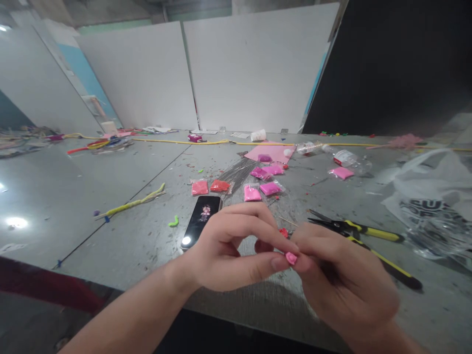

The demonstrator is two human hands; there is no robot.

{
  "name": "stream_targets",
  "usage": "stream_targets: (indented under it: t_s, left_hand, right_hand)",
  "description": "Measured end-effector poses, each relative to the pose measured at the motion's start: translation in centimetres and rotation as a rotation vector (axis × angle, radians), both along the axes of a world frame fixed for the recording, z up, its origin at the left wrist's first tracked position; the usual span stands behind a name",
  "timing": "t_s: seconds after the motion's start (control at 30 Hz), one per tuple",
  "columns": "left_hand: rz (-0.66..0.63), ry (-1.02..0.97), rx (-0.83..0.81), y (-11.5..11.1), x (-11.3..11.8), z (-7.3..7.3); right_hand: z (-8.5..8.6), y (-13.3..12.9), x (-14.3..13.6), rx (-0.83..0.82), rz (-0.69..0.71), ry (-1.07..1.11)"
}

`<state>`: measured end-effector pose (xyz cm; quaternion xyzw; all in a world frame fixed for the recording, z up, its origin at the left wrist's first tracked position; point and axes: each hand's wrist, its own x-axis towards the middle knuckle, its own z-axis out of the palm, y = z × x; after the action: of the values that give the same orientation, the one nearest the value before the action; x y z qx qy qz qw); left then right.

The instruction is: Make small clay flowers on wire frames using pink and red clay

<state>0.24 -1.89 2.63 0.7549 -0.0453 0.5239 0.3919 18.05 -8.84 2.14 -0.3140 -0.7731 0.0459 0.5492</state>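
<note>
The person's two hands met at the fingertips, the left hand (pixel 239 248) and the right hand (pixel 342 275) both pinching a small pink piece (pixel 291 258) above the grey table (pixel 143 241), not far in from its near edge. The left forearm crossed that edge. Grey tabletop stretched leftward past the phone (pixel 201 219), which lay just beyond the left wrist; on the right, yellow-handled pliers (pixel 354 228) lay close by the knuckles, crowding that side. White panels (pixel 258 73) stood along the far edge.

Beyond the hands lay small clear packets (pixel 252 193) filled with pink, magenta and red material. Near the right edge of view a white plastic bag (pixel 427 172) sat bunched around crinkled clear plastic I couldn't make out. A clear bottle (pixel 348 160) with a red label lay on its side.
</note>
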Motion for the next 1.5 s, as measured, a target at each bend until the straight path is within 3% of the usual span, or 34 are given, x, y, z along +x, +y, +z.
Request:
stream_targets:
  t_s: [0.13,0.37,0.67,1.07,1.37,1.5]
  left_hand:
    - [-0.038,0.015,-0.062,0.1,-0.1,0.0]
    - [-0.13,0.005,-0.18,-0.1,0.1,-0.4]
    - [-0.062,0.03,-0.192,-0.2,0.0,-0.2]
    - [-0.175,0.091,-0.306,-0.1,0.0,-0.3]
    - [-0.158,0.099,-0.186,0.4,-0.1,-0.3]
    - [-0.184,0.093,-0.251,1.2,-0.4,-0.4]
  right_hand:
    - [-0.6,-0.1,0.2,0.011,0.022,0.031]
    - [-1.0,-0.2,0.1,0.006,-0.072,0.046]
    - [-1.1,-0.2,0.0,0.017,-0.1,0.04]
    - [-1.2,-0.2,0.2,0.032,-0.08,0.025]
    - [-1.2,-0.1,-0.3,-0.063,-0.101,0.163]
    - [-1.5,0.1,-0.1,-0.112,-0.071,0.214]
